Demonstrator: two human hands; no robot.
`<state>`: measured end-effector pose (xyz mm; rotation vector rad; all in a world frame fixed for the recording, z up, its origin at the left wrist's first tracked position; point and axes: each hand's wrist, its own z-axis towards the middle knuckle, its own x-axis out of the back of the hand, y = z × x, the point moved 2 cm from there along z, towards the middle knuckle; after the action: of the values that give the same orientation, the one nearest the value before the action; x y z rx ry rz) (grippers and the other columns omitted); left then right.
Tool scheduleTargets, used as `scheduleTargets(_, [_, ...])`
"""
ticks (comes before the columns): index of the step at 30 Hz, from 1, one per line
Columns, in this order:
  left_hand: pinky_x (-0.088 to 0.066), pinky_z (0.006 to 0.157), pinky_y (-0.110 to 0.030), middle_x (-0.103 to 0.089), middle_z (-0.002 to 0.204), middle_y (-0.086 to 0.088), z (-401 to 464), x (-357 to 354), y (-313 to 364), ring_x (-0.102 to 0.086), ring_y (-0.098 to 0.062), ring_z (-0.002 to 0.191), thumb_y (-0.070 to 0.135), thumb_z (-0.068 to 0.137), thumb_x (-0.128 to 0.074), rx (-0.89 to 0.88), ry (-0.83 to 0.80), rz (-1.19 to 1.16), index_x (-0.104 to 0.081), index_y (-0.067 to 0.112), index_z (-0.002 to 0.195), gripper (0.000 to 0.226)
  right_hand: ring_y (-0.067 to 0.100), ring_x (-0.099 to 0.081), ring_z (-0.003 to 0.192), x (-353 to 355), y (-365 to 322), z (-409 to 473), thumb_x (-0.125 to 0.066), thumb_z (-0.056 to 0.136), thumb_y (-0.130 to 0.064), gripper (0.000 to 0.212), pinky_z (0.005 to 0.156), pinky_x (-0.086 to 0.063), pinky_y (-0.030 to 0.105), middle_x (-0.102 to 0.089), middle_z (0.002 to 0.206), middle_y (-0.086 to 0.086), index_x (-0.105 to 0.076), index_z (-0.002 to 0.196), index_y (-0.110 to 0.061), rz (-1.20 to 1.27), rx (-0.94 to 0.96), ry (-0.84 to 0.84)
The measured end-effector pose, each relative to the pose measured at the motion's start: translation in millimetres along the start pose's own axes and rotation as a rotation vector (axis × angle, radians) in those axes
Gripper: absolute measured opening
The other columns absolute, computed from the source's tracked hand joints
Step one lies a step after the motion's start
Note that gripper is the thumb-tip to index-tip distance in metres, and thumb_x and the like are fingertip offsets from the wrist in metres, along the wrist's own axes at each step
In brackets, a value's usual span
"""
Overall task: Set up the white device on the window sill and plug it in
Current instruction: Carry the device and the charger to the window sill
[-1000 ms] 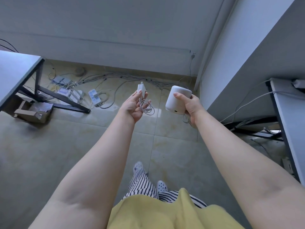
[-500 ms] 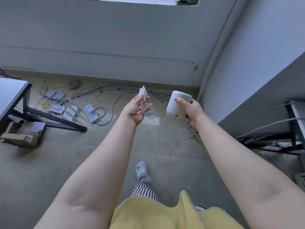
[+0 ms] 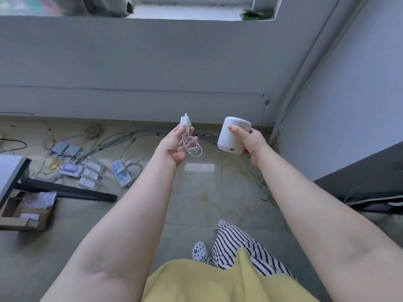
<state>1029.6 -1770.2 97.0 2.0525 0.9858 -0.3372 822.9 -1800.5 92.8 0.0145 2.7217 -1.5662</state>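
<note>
Compared with a moment ago the view has tilted up: the window sill (image 3: 185, 17) now shows along the top edge, and the desk (image 3: 9, 173) at left has slid lower. The left hand (image 3: 174, 144) is closed around a white charger (image 3: 185, 123) with its cable (image 3: 193, 147) coiled below. The right hand (image 3: 250, 142) grips the white device (image 3: 232, 134), held upright in the air, well below the sill. Beyond, power strips (image 3: 87, 173) and tangled wires (image 3: 130, 138) litter the floor by the wall. No writing is legible.
</note>
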Motion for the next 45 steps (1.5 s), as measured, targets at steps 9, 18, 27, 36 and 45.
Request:
scheduleTargets(9, [-0.058, 0.073, -0.034, -0.064, 0.091, -0.007, 74, -28, 51, -0.067, -0.012, 0.076, 0.011, 0.093, -0.055, -0.023, 0.027, 0.004, -0.045, 0.006, 0.139, 0.047, 0.026, -0.064, 0.096, -30, -44, 90, -0.076, 0.075, -0.038, 0.048, 0.075, -0.054, 0.035, -0.066, 0.11, 0.007, -0.06, 0.114, -0.014, -0.014, -0.021, -0.017])
scheduleTargets(18, [-0.049, 0.09, -0.037, -0.062, 0.09, -0.007, 162, -95, 120, -0.063, -0.014, 0.072, 0.011, 0.095, -0.052, -0.049, 0.037, -0.023, -0.047, 0.006, 0.137, 0.042, 0.021, -0.063, 0.092, -52, -125, 195, -0.075, 0.076, -0.039, 0.054, 0.069, -0.051, 0.029, -0.065, 0.108, 0.003, -0.059, 0.12, -0.012, -0.038, -0.013, -0.066])
scheduleTargets(27, [-0.05, 0.089, -0.038, -0.063, 0.092, -0.006, 229, -133, 166, -0.062, -0.012, 0.086, 0.01, 0.095, -0.053, -0.086, 0.039, -0.072, -0.048, 0.004, 0.135, 0.041, 0.019, -0.065, 0.093, -72, -181, 278, -0.076, 0.074, -0.04, 0.057, 0.072, -0.055, 0.03, -0.066, 0.109, 0.003, -0.057, 0.121, -0.012, -0.082, 0.014, -0.106])
scheduleTargets(36, [-0.05, 0.088, -0.036, -0.063, 0.092, -0.007, 285, -164, 216, -0.062, -0.012, 0.084, 0.01, 0.095, -0.052, -0.09, -0.008, -0.08, -0.046, 0.005, 0.138, 0.044, 0.023, -0.065, 0.096, -100, -221, 337, -0.076, 0.076, -0.036, 0.053, 0.078, -0.056, 0.033, -0.066, 0.107, 0.004, -0.058, 0.12, -0.011, -0.035, 0.08, -0.058])
scheduleTargets(45, [-0.047, 0.095, -0.04, -0.062, 0.092, -0.007, 365, -189, 303, -0.061, -0.012, 0.087, 0.009, 0.095, -0.051, -0.064, -0.092, -0.085, -0.046, 0.008, 0.136, 0.041, 0.015, -0.064, 0.094, -162, -283, 405, -0.078, 0.066, -0.04, 0.061, 0.075, -0.053, 0.028, -0.067, 0.107, 0.0, -0.059, 0.118, -0.014, 0.044, 0.234, 0.045])
